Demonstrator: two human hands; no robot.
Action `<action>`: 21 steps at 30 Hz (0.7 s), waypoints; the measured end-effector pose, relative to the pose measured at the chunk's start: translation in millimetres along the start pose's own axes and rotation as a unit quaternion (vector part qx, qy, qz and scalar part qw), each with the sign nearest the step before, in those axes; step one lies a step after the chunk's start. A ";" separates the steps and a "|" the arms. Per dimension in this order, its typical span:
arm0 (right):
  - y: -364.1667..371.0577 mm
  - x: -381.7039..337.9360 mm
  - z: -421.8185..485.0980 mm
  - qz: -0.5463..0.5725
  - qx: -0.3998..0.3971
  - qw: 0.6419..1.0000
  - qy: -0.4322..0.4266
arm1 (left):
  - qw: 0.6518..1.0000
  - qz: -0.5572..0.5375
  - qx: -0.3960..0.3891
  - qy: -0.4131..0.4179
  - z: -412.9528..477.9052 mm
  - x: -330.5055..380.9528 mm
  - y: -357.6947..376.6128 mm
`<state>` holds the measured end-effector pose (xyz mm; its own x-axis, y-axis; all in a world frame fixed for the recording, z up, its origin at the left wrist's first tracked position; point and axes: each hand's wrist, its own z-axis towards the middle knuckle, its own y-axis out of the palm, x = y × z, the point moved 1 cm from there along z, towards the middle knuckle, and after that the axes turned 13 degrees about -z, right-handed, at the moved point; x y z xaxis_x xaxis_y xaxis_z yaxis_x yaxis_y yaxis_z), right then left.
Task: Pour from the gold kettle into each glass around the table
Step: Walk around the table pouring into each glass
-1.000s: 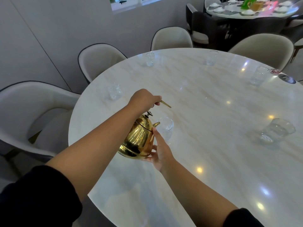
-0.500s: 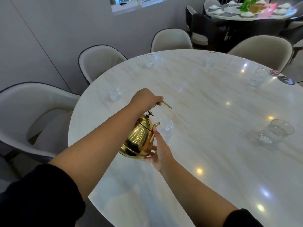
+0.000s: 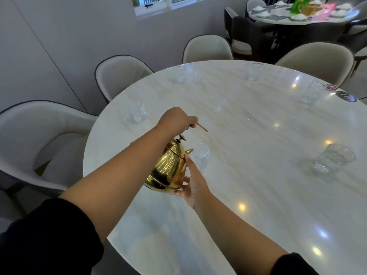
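Left edge of frame: pale upholstered chair with dark piping point(image 3: 29, 124), a second like it further up. Round cream marble-look table point(image 3: 258, 195) fills the centre and right.

Left of centre: small clear tumbler point(image 3: 137, 114) stands near the table rim, well apart from the kettle.

Centre: left hand point(image 3: 178, 120) is fisted round the thin gold handle point(image 3: 202, 127), whose end sticks out past the fingers. Shiny round gold kettle point(image 3: 168, 167) hangs below it, off the tabletop, tilted with its spout towards the upper right. Right hand point(image 3: 193, 185) braces the kettle: thumb straight up the side near the spout, fingers spread under the base, not clenched. The spout tip sits at the rim of the clear drinking glass point(image 3: 199, 155) just beside it. Can't tell if liquid is flowing.

Upper centre: two far-rim glasses point(image 3: 181, 73) point(image 3: 254, 71).

Right: tall clear glass point(image 3: 310, 93) next to a black round disc point(image 3: 345, 96); wide clear glass point(image 3: 333, 158) mid-right.

Upper right corner: second laid table point(image 3: 317, 15).
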<state>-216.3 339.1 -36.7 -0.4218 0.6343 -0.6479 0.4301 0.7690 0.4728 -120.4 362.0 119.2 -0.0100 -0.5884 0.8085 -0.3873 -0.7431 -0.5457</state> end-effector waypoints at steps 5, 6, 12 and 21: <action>-0.9 -0.1 1.6 0.006 -0.001 1.000 -0.003 | 1.000 0.002 -0.002 0.001 -2.5 2.9 0.1; -0.8 -0.3 1.9 0.008 -0.001 1.000 -0.002 | 1.000 0.002 -0.002 0.002 -2.9 3.4 0.0; -1.3 -1.2 2.6 0.008 0.001 1.000 -0.001 | 1.000 0.002 -0.009 0.008 -5.9 5.8 -0.5; -0.5 -0.5 1.3 0.009 -0.006 1.000 0.000 | 1.000 0.012 -0.006 0.002 -8.4 8.6 -0.8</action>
<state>-215.2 338.3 -37.5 -0.4138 0.6476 -0.6398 0.4271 0.7588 0.4918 -127.9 360.3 128.4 -0.0238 -0.6044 0.7963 -0.3978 -0.7251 -0.5622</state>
